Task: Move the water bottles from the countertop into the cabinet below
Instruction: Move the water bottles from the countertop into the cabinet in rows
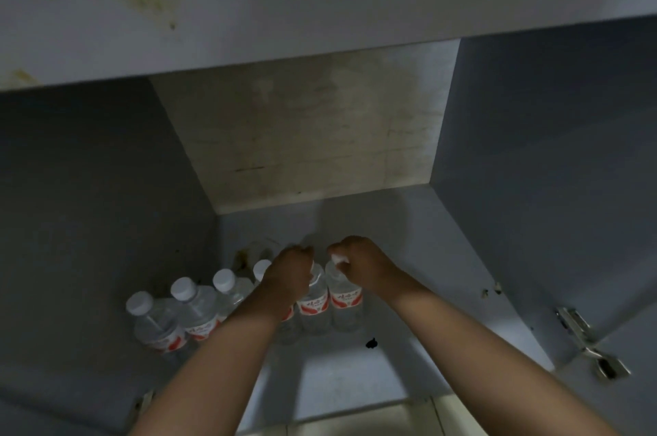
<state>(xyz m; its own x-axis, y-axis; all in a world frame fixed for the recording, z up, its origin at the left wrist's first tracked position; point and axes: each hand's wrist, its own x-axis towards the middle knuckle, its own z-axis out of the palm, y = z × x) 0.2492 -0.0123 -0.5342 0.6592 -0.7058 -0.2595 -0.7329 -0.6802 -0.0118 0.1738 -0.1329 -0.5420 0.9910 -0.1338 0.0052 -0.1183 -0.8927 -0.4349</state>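
Two water bottles point(330, 297) upright mid-floor of cabinet point(355, 222), touching, ending a row from its left wall. Right hand point(359, 265) and left hand point(289, 274) each grip one at the cap. Full, likely heavyish, thin-walled, slick: neck hold safest.

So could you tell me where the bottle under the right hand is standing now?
In the head view, it stands on the cabinet floor at the right end of the bottle row, gripped at its cap by the right hand, beside the left hand's bottle.
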